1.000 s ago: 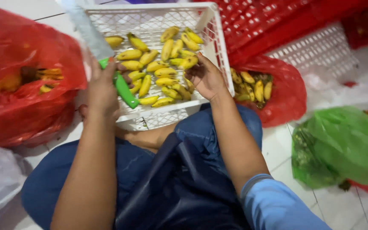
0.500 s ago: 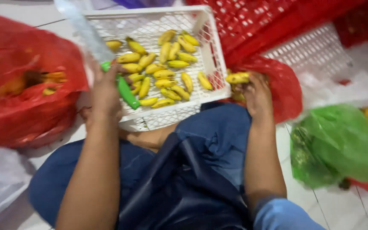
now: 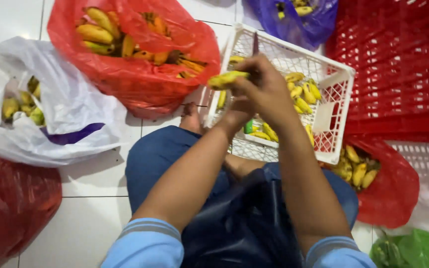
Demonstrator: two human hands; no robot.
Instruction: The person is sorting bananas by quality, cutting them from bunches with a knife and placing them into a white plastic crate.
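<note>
At frame centre, the right hand [image 3: 269,92] is gripping a small yellow-green banana [image 3: 227,79]; the left hand [image 3: 242,111] is clutching a green-handled knife [image 3: 249,126] above the white plastic lattice crate [image 3: 341,79].

White tile floor [image 3: 90,183] w/ white crate [image 3: 341,79], red crate [image 3: 398,59], red bag [image 3: 140,84], white bag [image 3: 70,104], green bag [image 3: 418,250].

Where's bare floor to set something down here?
Bare tile lies low left, bordered by the white bag, the dark red bag and the knee. A smaller patch at top left. Crowded around the white crate, red crate and both hands.
</note>
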